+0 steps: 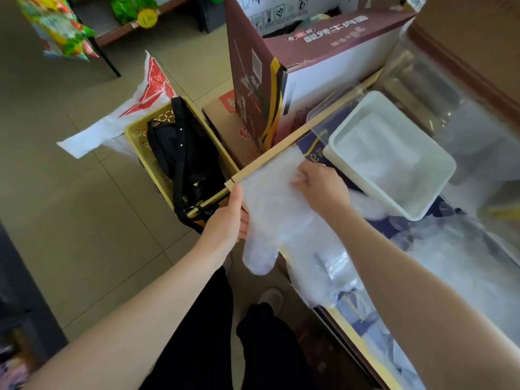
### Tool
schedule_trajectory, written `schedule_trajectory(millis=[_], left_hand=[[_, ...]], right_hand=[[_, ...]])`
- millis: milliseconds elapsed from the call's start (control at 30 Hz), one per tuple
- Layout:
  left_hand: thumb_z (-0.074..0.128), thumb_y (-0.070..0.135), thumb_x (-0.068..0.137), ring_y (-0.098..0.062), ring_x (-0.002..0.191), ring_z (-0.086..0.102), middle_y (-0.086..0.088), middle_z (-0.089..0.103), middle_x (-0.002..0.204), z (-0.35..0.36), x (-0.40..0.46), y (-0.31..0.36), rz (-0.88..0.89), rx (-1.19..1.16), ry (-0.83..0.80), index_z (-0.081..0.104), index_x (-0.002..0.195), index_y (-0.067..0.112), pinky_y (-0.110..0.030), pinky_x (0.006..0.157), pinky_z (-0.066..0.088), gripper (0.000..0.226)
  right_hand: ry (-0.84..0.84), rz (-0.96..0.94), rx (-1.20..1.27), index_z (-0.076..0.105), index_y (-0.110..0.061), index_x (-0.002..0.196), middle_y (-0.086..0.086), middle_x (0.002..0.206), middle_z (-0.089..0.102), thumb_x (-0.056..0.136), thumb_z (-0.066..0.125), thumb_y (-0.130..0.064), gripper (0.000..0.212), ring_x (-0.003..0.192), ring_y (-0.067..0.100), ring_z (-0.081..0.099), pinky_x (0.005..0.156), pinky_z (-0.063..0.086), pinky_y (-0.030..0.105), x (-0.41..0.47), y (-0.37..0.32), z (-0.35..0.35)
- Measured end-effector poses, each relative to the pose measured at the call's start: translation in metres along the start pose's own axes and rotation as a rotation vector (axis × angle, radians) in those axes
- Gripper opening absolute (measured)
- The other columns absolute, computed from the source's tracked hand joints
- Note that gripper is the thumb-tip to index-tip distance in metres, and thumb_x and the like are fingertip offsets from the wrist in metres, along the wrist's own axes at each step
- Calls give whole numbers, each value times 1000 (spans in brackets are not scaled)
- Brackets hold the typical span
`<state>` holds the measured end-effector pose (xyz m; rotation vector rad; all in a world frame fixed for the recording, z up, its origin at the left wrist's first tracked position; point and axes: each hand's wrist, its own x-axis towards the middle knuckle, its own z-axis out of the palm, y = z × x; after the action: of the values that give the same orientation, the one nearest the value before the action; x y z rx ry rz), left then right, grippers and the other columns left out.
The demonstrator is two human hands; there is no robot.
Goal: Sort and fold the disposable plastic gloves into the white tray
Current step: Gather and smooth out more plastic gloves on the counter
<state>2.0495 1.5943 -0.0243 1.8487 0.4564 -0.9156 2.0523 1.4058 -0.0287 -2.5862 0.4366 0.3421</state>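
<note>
A shop counter [270, 159] corner holds the white tray [430, 198], some folded gloves already inside. One plastic glove [270, 209] lies spread at the corner, left hand [228, 220] pinching its edge, right hand [323, 187] gripping the cuff. A loose glove pile [450, 249] remains, so much work is left.

Just left of my hands I see a yellow basket [157, 167] on the floor with a black bag [183, 153] in it. A white and red plastic bag [135, 108] lies beyond the basket. Ahead of my hands stands a maroon carton [281, 88], with a brown cardboard box [225, 128] at its foot.
</note>
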Motion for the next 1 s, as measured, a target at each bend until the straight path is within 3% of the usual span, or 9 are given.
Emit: schedule_trajectory(millis=[67, 133, 267, 367, 433, 567, 767, 900, 1000], left_hand=[[23, 72, 85, -21, 80, 67, -6, 71, 79, 0, 3, 3, -17, 73, 4, 66, 82, 9, -37, 82, 54, 76], [34, 69, 85, -18, 76, 66, -5, 69, 78, -1, 3, 2, -18, 124, -8, 66, 84, 6, -35, 80, 55, 72], [57, 53, 83, -21, 74, 53, -12, 53, 81, 1, 4, -6, 89, 265, -112, 63, 86, 6, -31, 66, 38, 48], [56, 37, 90, -21, 70, 46, -14, 45, 73, 4, 2, -12, 139, 295, -109, 53, 72, 3, -30, 60, 28, 38], [52, 34, 92, -20, 68, 43, -13, 43, 72, 3, 0, -13, 174, 284, -109, 50, 71, 2, -29, 59, 27, 39], [46, 36, 95, -19, 78, 48, -9, 50, 83, -4, 0, -24, 196, 222, -126, 59, 85, -1, -34, 70, 32, 41], [43, 39, 97, -11, 104, 60, 1, 66, 112, 1, -4, -31, 142, 70, -171, 59, 114, 15, -32, 90, 47, 33], [50, 32, 95, -8, 104, 60, 5, 65, 113, 11, -7, -27, 86, -52, -212, 58, 116, 19, -22, 79, 46, 26], [54, 24, 94, -16, 102, 63, -3, 67, 114, 10, -9, -23, 39, -112, -202, 61, 113, 15, -33, 88, 50, 22]], right_hand=[[4, -50, -40, 54, -14, 90, 9, 95, 59, 91, 53, -21, 8, 90, 30, 54, 64, 34, 29, 3, 3, 0], [30, -83, -29, 50, -16, 81, 4, 86, 53, 90, 55, -20, 11, 87, 28, 53, 63, 30, 28, 3, 6, 0], [51, -84, -25, 41, -19, 75, 0, 82, 48, 88, 57, -21, 21, 82, 29, 53, 61, 29, 28, 5, 7, 5], [29, -26, 42, 51, -15, 82, 2, 83, 55, 90, 57, -32, 20, 79, 26, 54, 62, 36, 29, 6, 4, 4], [64, 52, 222, 62, -11, 98, 4, 93, 64, 91, 57, -34, 24, 86, 24, 58, 73, 45, 31, 6, 1, -4], [158, 96, 286, 65, -11, 104, 6, 100, 66, 93, 54, -23, 20, 94, 24, 59, 78, 41, 28, 10, 4, -12], [185, 34, 23, 60, -13, 99, 10, 96, 63, 95, 43, -23, 20, 87, 31, 56, 67, 39, 31, 21, 1, 10], [219, 37, -123, 55, -11, 114, 12, 126, 48, 95, 44, -28, 28, 115, 32, 43, 92, 32, 37, 15, 1, 12], [186, 39, -105, 42, -11, 131, 9, 141, 38, 92, 50, -35, 47, 128, 30, 34, 103, 28, 41, 0, 10, 13]])
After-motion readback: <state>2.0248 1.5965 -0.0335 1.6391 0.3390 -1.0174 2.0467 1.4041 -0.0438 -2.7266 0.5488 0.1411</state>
